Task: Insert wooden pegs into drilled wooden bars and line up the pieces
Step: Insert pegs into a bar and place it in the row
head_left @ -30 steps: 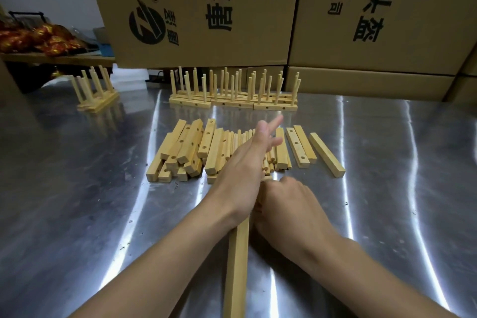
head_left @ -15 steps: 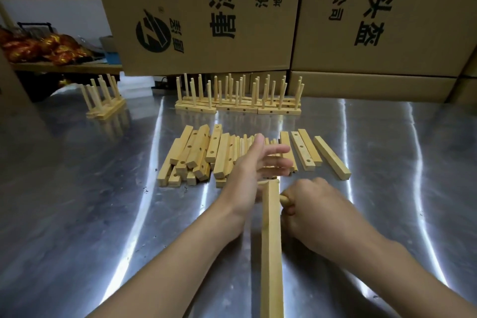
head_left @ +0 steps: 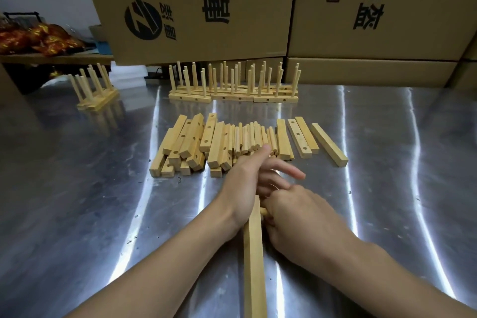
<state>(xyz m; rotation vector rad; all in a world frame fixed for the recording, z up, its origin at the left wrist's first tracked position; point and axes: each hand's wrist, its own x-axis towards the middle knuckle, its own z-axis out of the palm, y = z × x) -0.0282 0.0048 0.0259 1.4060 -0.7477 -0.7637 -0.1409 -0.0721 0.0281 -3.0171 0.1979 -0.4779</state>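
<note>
A long pale wooden bar [head_left: 254,253], lengthwise on the steel table [head_left: 77,188], is now braced at its far end by the straight-fingered left hand [head_left: 245,183], while the short round wooden peg [head_left: 263,211] pinched by the right hand [head_left: 299,219] has been brought against its side, so insertion is judged begun.

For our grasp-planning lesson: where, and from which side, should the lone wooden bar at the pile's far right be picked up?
Pinch the lone bar at mid-length across its two long sides, coming from above. It lies flat on the table, so its underside is unreachable; being long and narrow, it should balance best there, and gaps on both sides leave finger room.
</note>
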